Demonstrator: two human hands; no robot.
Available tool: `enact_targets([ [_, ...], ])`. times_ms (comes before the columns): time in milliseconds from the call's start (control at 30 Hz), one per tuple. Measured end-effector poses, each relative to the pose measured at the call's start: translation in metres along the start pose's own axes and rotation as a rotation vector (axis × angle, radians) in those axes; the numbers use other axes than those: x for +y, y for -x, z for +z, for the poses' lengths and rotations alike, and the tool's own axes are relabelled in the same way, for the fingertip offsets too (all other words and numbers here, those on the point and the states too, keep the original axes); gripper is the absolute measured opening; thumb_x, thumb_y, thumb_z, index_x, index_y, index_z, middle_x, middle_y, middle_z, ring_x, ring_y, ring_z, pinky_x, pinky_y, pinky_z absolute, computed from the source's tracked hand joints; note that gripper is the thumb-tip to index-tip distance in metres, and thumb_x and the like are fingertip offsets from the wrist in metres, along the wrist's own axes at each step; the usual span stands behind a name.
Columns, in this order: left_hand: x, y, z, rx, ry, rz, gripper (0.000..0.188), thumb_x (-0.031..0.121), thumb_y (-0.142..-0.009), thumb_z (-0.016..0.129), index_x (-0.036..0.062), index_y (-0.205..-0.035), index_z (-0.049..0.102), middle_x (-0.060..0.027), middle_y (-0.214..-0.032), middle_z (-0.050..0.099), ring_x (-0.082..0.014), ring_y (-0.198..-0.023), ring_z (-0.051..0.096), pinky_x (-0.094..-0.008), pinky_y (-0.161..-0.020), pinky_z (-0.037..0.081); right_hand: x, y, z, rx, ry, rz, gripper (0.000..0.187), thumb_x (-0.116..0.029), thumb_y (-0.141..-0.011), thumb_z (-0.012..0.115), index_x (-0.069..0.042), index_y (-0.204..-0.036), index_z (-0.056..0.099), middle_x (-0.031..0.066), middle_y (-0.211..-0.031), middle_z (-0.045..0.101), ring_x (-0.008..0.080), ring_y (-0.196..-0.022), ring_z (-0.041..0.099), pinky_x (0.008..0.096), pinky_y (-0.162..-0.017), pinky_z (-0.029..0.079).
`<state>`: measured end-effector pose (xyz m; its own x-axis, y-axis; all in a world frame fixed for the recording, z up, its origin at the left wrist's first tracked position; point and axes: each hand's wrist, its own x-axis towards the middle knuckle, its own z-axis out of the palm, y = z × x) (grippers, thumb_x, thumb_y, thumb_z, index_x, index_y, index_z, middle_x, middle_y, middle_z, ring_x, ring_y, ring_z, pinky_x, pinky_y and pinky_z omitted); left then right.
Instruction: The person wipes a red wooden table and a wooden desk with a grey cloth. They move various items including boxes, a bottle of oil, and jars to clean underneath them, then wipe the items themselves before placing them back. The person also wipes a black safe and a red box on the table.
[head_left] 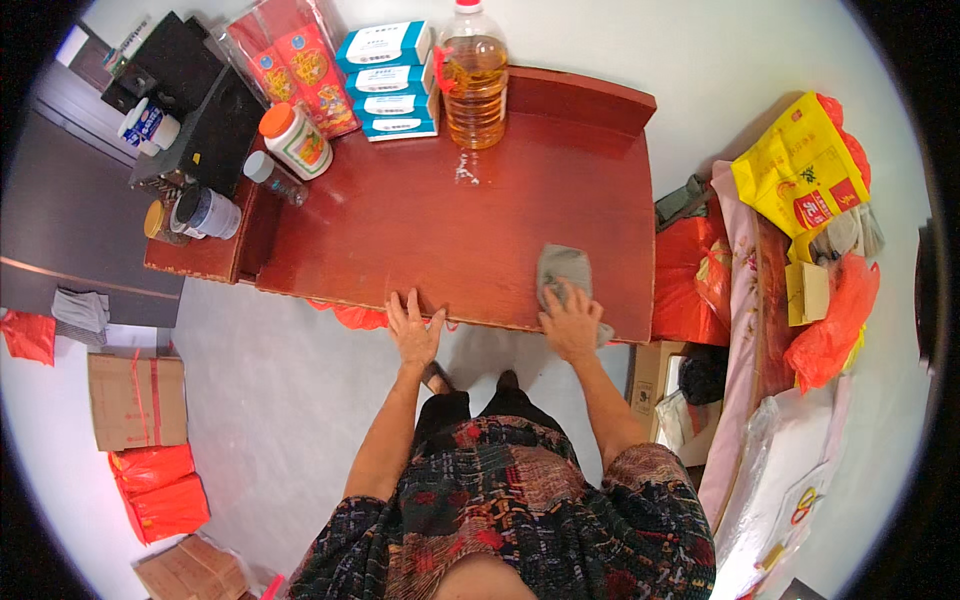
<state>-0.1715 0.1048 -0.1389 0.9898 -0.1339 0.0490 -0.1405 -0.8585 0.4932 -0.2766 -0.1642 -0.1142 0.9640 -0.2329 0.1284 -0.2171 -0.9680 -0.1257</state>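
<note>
— Right hand [570, 322] lies flat on a grey cloth [562, 272], fingers spread over its near end and pressing it to the red wooden table [480, 210]. Where would you place the cloth?

— At about five o'clock on the tabletop, close to the front edge, with part of it poking out past the hand toward the edge.

— And the left hand [413, 330]?

— Open and empty, palm down on the front edge at roughly seven o'clock, fingers splayed; it looks braced there, holding nothing.

— What sits further out?

— At twelve o'clock a large bottle of amber oil [473, 75] stands upright, with a stack of blue-and-white boxes [388, 80] just beside it at eleven. A white jar with an orange lid [296, 140] and a small clear bottle [272, 177] stand at ten. There's a pale smear on the wood just in front of the oil.

— What could go wrong?

— As I judge it, a long sweep toward twelve could knock the tall oil bottle over. Near the edge, the cloth could slide off onto the floor.
</note>
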Motion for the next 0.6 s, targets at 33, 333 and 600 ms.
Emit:
enact_targets([
  [33, 0.001, 0.001, -0.001, -0.060, -0.012, -0.029, 0.077, 0.049, -0.080, 0.065, 0.0122, -0.141, 0.035, -0.0244, -0.150, 0.017, -0.0432, -0.138, 0.015, -0.0573, -0.107, 0.021, 0.020, 0.007, -0.003, 0.004, 0.011, 0.074, 0.048, -0.039, -0.084, 0.058, -0.020, -0.128, 0.052, 0.0078, -0.139, 0.040, 0.0255, -0.126, 0.035, 0.0498, -0.095, 0.028],
  [333, 0.008, -0.005, -0.025, -0.323, -0.254, -0.014, 0.095, 0.056, -0.073, 0.069, 0.0179, -0.147, 0.023, -0.0235, -0.151, 0.012, -0.0425, -0.139, 0.013, -0.0578, -0.106, 0.027, 0.091, 0.015, 0.006, 0.175, 0.185, 0.618, 0.049, -0.043, -0.088, 0.053, -0.019, -0.130, 0.051, 0.0179, -0.137, 0.041, 0.0400, -0.124, 0.036, 0.0586, -0.095, 0.031],
  [600, -0.002, -0.010, -0.030, -0.220, -0.275, 0.128, 0.087, 0.054, -0.071, 0.071, 0.0158, -0.140, 0.036, -0.0238, -0.142, 0.027, -0.0445, -0.129, 0.028, -0.0523, -0.104, 0.031, -0.036, -0.005, 0.017, 0.131, -0.082, 0.013, 0.045, -0.038, -0.087, 0.053, -0.020, -0.129, 0.053, 0.0107, -0.140, 0.041, 0.0358, -0.131, 0.032, 0.0605, -0.103, 0.022],
])
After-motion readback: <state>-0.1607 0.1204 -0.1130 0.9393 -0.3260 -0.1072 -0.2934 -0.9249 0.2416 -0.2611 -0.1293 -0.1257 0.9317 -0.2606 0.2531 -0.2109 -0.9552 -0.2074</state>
